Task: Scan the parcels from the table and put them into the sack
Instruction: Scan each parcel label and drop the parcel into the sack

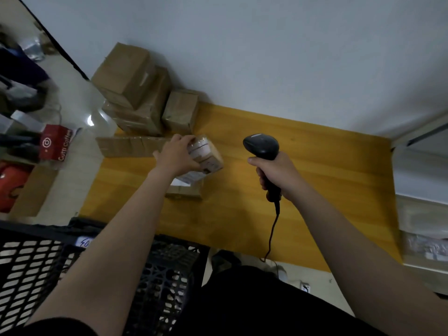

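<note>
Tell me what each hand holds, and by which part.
The left hand grips the small labelled parcel by its left end; the right hand grips the black barcode scanner by its handle.

Dim, flat indoor light, slightly bluish on the wall [266, 44]. Reads soft all over, with fine detail smeared. Shows one bright glare patch on the glossy floor [91, 120] at left, and a faint sheen on top of the scanner [261, 146]. Casts only weak, diffuse shadows on the yellow table [327, 166]. Bends straight lines strongly toward the edges, wide-angle style. Blurs the clutter [24, 69] at the upper left margin most. Leaves the label print on the parcel [208, 158] illegible.
</note>
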